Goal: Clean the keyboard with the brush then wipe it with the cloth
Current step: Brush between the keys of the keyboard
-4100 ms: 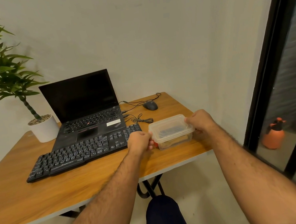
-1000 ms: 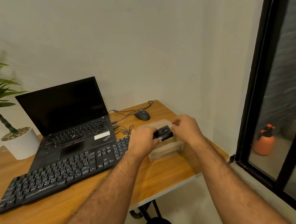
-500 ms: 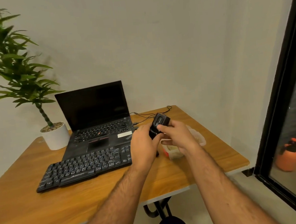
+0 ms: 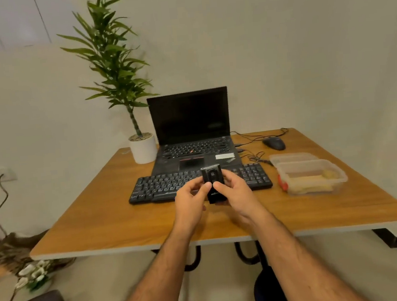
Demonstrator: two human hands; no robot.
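A small black brush case (image 4: 212,183) is gripped upright by both hands, left hand (image 4: 190,200) and right hand (image 4: 236,193), fingers grasping it above the desk's (image 4: 126,221) near edge, before the keyboard (image 4: 167,186), likely for opening.

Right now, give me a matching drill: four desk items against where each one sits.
Items:
1. small black brush case
2. black external keyboard
3. clear plastic container
4. dark wired mouse

Places:
A. far right of the desk, behind the container
B. held by both hands
C. right side of the desk, lid off
D. directly in front of the laptop

Pairs: 1-B, 2-D, 3-C, 4-A
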